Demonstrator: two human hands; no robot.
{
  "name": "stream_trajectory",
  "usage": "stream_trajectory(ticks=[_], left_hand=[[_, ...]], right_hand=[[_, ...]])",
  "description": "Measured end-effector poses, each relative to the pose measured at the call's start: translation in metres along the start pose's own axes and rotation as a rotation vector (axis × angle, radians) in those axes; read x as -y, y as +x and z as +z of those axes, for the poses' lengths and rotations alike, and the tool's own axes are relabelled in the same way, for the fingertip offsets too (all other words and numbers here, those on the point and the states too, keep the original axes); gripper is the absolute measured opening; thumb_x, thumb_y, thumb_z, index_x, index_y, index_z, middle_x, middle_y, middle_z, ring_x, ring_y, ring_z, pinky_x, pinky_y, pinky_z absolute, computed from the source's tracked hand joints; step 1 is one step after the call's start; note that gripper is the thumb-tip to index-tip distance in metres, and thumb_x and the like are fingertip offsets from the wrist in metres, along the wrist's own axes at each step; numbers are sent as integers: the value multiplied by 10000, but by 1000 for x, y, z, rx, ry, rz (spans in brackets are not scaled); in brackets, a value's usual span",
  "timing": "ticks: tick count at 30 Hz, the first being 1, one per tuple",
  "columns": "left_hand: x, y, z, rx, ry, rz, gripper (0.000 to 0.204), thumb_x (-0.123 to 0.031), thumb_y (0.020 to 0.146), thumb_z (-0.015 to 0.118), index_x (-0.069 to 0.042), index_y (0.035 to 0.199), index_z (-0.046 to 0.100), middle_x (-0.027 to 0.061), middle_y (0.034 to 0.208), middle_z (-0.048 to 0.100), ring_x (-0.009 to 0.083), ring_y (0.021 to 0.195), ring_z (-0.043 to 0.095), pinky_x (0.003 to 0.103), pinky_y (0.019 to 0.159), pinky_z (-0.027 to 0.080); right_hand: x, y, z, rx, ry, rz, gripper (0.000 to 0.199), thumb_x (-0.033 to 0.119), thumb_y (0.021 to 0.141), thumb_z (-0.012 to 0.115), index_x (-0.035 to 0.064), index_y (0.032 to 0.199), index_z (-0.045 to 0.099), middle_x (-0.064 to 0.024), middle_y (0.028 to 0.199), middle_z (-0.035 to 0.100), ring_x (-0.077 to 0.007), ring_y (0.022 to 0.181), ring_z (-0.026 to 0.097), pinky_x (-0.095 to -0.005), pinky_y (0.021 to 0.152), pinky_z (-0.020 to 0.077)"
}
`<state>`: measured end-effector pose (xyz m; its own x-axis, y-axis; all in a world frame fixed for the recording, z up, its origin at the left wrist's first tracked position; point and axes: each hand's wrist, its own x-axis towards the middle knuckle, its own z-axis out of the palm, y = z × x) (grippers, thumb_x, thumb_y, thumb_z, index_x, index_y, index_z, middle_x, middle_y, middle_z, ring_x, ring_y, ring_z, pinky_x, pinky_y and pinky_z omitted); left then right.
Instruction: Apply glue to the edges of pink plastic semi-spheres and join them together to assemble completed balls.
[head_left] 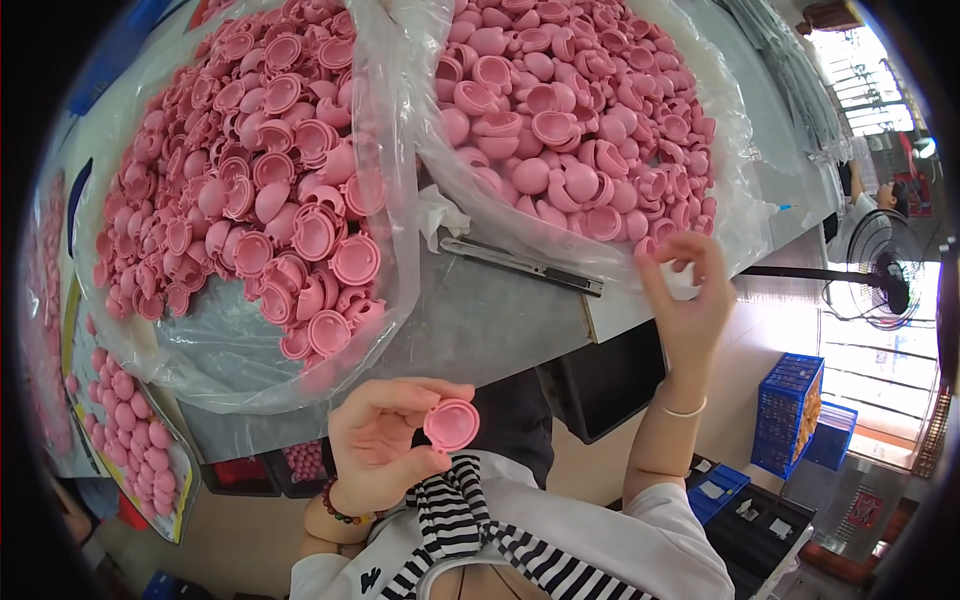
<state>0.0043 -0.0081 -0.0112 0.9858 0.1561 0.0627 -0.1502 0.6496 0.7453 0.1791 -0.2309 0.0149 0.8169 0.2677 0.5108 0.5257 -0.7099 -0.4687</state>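
My left hand [385,440] pinches a round pink half-shell [452,424] between thumb and fingers, in front of my chest; its hollow, rimmed side shows. Away to the right, my right hand [690,295] has its thumb and fingertips curled together on a small pink half-shell [648,246] at the near edge of the right-hand heap. A big heap of pink half-shells [255,180] lies in a clear plastic bag at the left, many with their hollow side up. The right-hand bag holds a second heap of smooth pink half-shells [580,120].
Between the bags and my body lies a utility knife [520,266], beside a crumpled white tissue [440,215]. At the lower left, pink balls rest on a tray [182,500]. A black bin [605,385] stands below the table edge; blue crates [785,415] and a fan [885,280] are at the right.
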Motion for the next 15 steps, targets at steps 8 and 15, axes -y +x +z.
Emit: stream_trajectory(ticks=[8, 15], left_hand=[[-4, 3, 1, 38, 64, 69, 390, 77, 668, 647, 42, 1012, 467, 267, 1067, 503, 296, 1006, 525, 360, 844, 441], [-11, -1, -4, 13, 111, 90, 419, 83, 676, 642, 58, 1048, 452, 243, 1078, 508, 255, 1004, 530, 335, 845, 446]], right_hand=[[64, -22, 4, 495, 572, -32, 275, -10, 655, 648, 23, 924, 604, -46, 758, 589, -122, 609, 546, -219, 551, 447], [78, -28, 22, 468, 167, -105, 352, 3, 603, 677, 47, 946, 612, -52, 812, 552, -164, 636, 530, -241, 478, 415]])
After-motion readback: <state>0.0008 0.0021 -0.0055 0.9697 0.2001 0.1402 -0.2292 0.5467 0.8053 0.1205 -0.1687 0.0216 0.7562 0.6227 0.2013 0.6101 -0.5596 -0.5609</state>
